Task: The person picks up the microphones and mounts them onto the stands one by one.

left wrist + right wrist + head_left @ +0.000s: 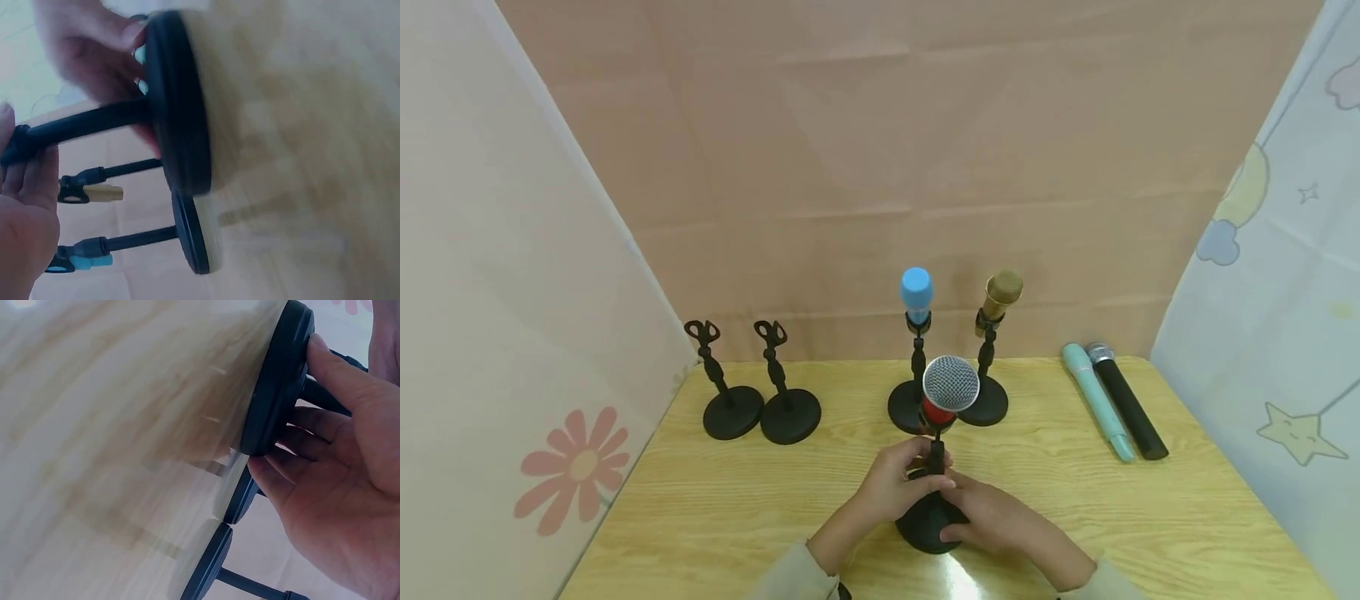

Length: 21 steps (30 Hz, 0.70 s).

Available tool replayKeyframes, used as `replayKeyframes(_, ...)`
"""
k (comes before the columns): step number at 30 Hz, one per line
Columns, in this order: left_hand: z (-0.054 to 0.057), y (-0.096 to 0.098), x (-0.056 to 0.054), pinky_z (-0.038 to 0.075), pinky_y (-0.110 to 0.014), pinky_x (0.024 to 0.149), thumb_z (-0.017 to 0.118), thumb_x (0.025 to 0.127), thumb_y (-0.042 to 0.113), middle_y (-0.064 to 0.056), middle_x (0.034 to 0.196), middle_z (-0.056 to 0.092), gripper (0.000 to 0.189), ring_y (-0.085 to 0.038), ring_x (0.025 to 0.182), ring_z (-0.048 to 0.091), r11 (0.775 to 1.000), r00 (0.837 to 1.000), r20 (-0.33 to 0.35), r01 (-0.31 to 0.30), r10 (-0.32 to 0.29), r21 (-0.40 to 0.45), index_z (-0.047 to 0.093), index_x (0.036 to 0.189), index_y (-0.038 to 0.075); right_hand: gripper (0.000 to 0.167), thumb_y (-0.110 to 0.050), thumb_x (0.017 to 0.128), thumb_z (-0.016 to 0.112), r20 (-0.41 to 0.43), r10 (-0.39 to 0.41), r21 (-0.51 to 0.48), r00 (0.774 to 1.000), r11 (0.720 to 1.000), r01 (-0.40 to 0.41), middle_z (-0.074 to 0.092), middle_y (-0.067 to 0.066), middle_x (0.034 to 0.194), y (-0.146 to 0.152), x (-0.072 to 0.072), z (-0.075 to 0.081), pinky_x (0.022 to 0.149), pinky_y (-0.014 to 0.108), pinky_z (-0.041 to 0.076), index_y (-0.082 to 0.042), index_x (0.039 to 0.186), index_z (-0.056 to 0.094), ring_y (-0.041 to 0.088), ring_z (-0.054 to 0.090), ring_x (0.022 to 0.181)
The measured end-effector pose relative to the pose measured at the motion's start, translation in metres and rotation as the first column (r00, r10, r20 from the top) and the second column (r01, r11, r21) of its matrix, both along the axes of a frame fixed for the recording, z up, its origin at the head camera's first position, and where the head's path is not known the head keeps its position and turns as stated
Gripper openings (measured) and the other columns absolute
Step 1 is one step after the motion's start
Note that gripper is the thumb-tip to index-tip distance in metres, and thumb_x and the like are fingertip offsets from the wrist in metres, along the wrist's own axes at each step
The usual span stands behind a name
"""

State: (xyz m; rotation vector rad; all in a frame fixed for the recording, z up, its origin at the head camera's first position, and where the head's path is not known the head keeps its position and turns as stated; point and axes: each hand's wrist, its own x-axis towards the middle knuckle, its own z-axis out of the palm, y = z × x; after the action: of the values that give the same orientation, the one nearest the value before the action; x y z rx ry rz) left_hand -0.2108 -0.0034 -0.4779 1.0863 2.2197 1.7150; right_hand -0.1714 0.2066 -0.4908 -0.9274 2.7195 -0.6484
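In the head view a desk microphone stand [925,532] with a round black base is near the front. Its clip carries a microphone [951,383] with a silver mesh head and a red collar. My left hand [887,485] holds the stand's pole [94,123] between thumb and fingers. Around the rim of the base my right hand [1000,518] has its grip, thumb on top and fingers at the edge, as the right wrist view also shows. Whether the base touches the table, I cannot tell.
Behind stand two more stands, one with a blue microphone [917,292], one with a gold microphone [1002,292]. Two stands [730,412] with bare clips are at the back left. A mint microphone [1097,400] and a black microphone [1127,404] lie at the right of the wooden table [700,533].
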Motion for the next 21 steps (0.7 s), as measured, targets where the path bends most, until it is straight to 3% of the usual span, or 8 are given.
replayKeyframes(3, -0.002, 0.002, 0.001, 0.056, -0.022, 0.088, 0.075, 0.092, 0.015, -0.003, 0.106, 0.073, 0.022, -0.007, 0.101, 0.069, 0.999, 0.999, 0.001, -0.034, 0.034, 0.008, 0.070, 0.113, 0.010, 0.066, -0.037, 0.091, 0.075, -0.024, 0.012, 0.015, 1.000, 1.000, -0.012, 0.053, 0.016, 0.146, 0.001, 0.000, -0.001, 0.098, 0.044, 0.053, -0.005, 0.145, 0.053, 0.033, 0.060, 0.124)
replayKeyframes(6, 0.000, 0.003, 0.003, 0.055, -0.021, 0.089, 0.070, 0.095, 0.014, -0.006, 0.112, 0.073, 0.022, -0.008, 0.106, 0.069, 1.000, 1.000, -0.008, -0.012, 0.011, -0.019, 0.069, 0.117, 0.009, 0.067, -0.038, 0.092, 0.075, -0.019, 0.012, 0.014, 1.000, 1.000, -0.012, 0.052, 0.013, 0.148, 0.002, -0.001, -0.003, 0.099, 0.043, 0.053, -0.007, 0.147, 0.052, 0.033, 0.060, 0.126)
replayKeyframes(10, 0.004, -0.004, 0.008, 0.052, -0.023, 0.096, 0.062, 0.101, 0.027, -0.003, 0.126, 0.068, 0.035, -0.010, 0.118, 0.063, 0.983, 0.998, -0.065, -0.003, -0.009, -0.184, 0.061, 0.133, 0.010, 0.071, -0.039, 0.091, 0.075, 0.023, 0.007, -0.002, 1.000, 1.000, -0.007, 0.045, 0.012, 0.156, 0.004, -0.001, -0.004, 0.103, 0.046, 0.050, -0.010, 0.150, 0.049, 0.034, 0.054, 0.133)
replayKeyframes(13, 0.004, -0.013, 0.012, 0.051, -0.029, 0.100, 0.063, 0.100, 0.037, 0.002, 0.130, 0.064, 0.043, -0.011, 0.121, 0.058, 0.929, 0.992, -0.130, -0.055, 0.008, -0.366, 0.059, 0.136, 0.014, 0.072, -0.042, 0.090, 0.075, 0.035, 0.018, -0.008, 0.999, 1.000, -0.018, 0.041, 0.012, 0.159, 0.005, -0.001, -0.004, 0.107, 0.046, 0.047, -0.009, 0.150, 0.050, 0.034, 0.050, 0.137)
replayKeyframes(16, -0.003, -0.022, 0.014, 0.051, -0.032, 0.101, 0.070, 0.094, 0.043, 0.004, 0.131, 0.062, 0.049, -0.013, 0.121, 0.055, 0.846, 0.983, -0.184, -0.115, 0.020, -0.520, 0.062, 0.133, 0.015, 0.073, -0.045, 0.091, 0.072, 0.027, 0.027, 0.000, 0.999, 1.000, -0.027, 0.040, 0.013, 0.159, 0.005, -0.001, -0.004, 0.107, 0.045, 0.047, -0.007, 0.149, 0.051, 0.034, 0.049, 0.138)
replayKeyframes(18, -0.009, -0.028, 0.015, 0.050, -0.032, 0.102, 0.074, 0.091, 0.046, 0.001, 0.135, 0.060, 0.056, -0.014, 0.123, 0.054, 0.799, 0.977, -0.214, -0.136, 0.009, -0.586, 0.061, 0.134, 0.013, 0.074, -0.047, 0.092, 0.070, 0.021, 0.031, 0.007, 0.999, 0.999, -0.032, 0.038, 0.014, 0.160, 0.004, -0.002, -0.005, 0.107, 0.044, 0.047, -0.007, 0.149, 0.050, 0.034, 0.049, 0.139)
replayKeyframes(21, -0.019, -0.034, 0.016, 0.050, -0.031, 0.102, 0.074, 0.089, 0.050, -0.002, 0.140, 0.057, 0.067, -0.015, 0.125, 0.053, 0.747, 0.967, -0.255, -0.159, -0.015, -0.645, 0.059, 0.139, 0.009, 0.075, -0.049, 0.093, 0.067, 0.019, 0.037, 0.008, 0.999, 0.999, -0.037, 0.036, 0.014, 0.161, 0.001, -0.004, -0.005, 0.109, 0.044, 0.045, -0.005, 0.151, 0.047, 0.034, 0.046, 0.141)
